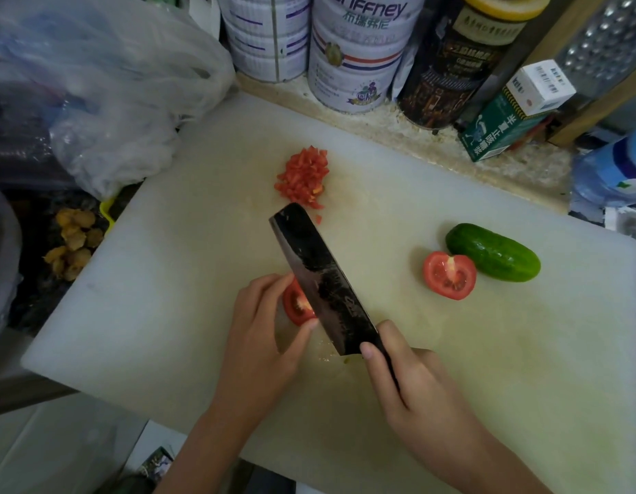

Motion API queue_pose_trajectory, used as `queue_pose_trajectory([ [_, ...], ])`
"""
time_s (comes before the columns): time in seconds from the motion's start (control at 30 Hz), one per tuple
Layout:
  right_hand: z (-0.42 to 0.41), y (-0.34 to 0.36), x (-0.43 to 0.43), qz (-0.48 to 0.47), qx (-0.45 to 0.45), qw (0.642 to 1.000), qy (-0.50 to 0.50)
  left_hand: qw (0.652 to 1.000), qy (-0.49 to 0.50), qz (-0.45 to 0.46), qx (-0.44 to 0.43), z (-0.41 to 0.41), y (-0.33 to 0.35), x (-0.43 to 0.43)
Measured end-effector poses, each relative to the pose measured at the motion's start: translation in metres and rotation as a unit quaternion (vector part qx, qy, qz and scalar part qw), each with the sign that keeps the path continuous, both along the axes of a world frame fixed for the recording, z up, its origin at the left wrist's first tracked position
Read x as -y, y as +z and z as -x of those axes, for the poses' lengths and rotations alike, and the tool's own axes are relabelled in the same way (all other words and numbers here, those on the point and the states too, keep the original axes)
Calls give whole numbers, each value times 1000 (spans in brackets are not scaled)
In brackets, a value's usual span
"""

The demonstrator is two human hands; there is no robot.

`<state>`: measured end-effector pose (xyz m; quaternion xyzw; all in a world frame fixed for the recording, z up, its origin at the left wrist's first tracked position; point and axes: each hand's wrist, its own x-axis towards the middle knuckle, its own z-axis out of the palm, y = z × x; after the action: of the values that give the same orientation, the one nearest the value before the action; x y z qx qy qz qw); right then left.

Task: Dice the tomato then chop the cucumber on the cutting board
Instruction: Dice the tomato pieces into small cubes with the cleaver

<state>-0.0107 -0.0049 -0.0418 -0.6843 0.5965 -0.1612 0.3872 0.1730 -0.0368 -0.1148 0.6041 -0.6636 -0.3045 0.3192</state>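
Tomato's partly done: a heap of dice (302,180) lies near the board's (167,279) far edge. Left hand (263,336) pinches a tomato piece (297,308) mid-board, and right hand (409,383), fingers wrapped round the handle, sets the knife (320,276) on it. Toward the right edge, a half (449,275) and the whole cucumber (493,252) wait uncut.
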Motion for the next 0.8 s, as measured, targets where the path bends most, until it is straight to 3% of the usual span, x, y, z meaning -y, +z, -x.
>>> queue_pose_trajectory([
  [0.37,0,-3,-7,57,-43,997,11,999,-6,-21,-41,-1,3,0],
  [0.53,-2,-2,-10,96,-107,990,6,998,13,-22,-56,1,2,0],
  [0.8,-18,-2,8,77,-144,986,18,997,23,-29,-69,-2,-2,1],
])
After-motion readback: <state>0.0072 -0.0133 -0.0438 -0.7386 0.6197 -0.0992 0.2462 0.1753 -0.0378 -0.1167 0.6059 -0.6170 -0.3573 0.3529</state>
